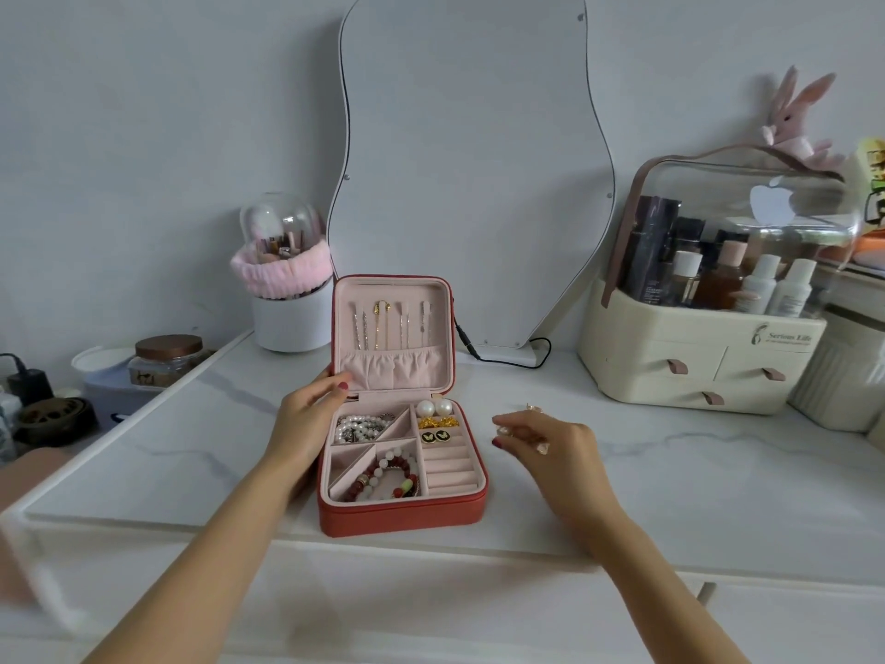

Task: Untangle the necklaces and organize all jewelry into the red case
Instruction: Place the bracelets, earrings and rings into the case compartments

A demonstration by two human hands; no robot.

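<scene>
One red case [402,512] stood open on the white marbled surface [670,472], its lid upright and lined in pale pink. Every place below is given from that case. Inside the lid hung about five thin necklaces [383,323], their lower ends tucked into a gathered pocket. The tray held five visible compartments. In the far left one lay a pearl bracelet [359,426]. The near left one held a beaded bracelet [388,476] of red, white and green beads. At the far right sat two large pearl earrings [433,407], then a small gold piece [436,422], then two black round studs [434,437] with a butterfly pattern. The ring rolls [450,467] nearer along the right side held nothing.

The left hand [306,414] rested against the case's left side, fingers loosely curved toward the lid's lower corner, the grip released. The right hand [546,440] hovered just right of the case, fingers curled around small gold-toned jewelry [538,445]; what kind, I could not tell. One more small gold piece [532,407] lay on the surface just beyond that hand.

Behind the case stood one wavy mirror [474,160]. To the far left stood one brush holder [287,289] with a clear dome and pink band. To the far right stood one cream cosmetics organizer [709,366] with three drawers, marked "Serious Life", and one pink plush rabbit [795,122] on top.
</scene>
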